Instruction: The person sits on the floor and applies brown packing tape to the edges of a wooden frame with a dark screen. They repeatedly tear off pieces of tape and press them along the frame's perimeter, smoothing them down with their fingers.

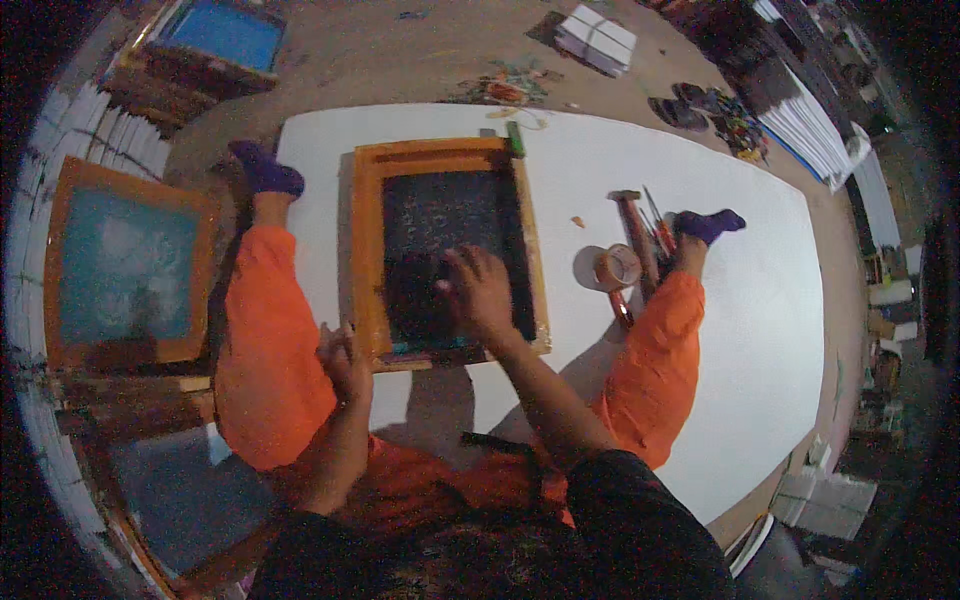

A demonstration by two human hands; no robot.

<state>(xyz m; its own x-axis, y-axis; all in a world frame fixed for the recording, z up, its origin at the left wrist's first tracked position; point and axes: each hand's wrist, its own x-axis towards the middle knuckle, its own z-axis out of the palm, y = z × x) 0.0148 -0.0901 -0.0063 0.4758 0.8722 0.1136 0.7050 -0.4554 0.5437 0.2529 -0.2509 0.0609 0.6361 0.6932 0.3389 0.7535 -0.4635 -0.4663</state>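
Note:
A wooden frame (368, 240) lies between my legs, holding a dark panel (425, 225) with faint pale marks. Over the panel's lower middle is my right hand (480, 292), its fingers bent toward the thumb; what they hold, if anything, is too dark and blurred to make out. My left hand (346, 365) is beside the frame's near left corner, fingers bent and slightly apart, with nothing visible in them. A small green object (515, 139) sits at the frame's far right corner.
A white board (750, 330) lies under everything. By my right leg are a tape roll (617, 267), a hammer (630, 215) and red-handled tools (664, 237). Another wooden frame (208, 260) with a blue-green panel leans at left. Paper stacks (597, 42) stand beyond.

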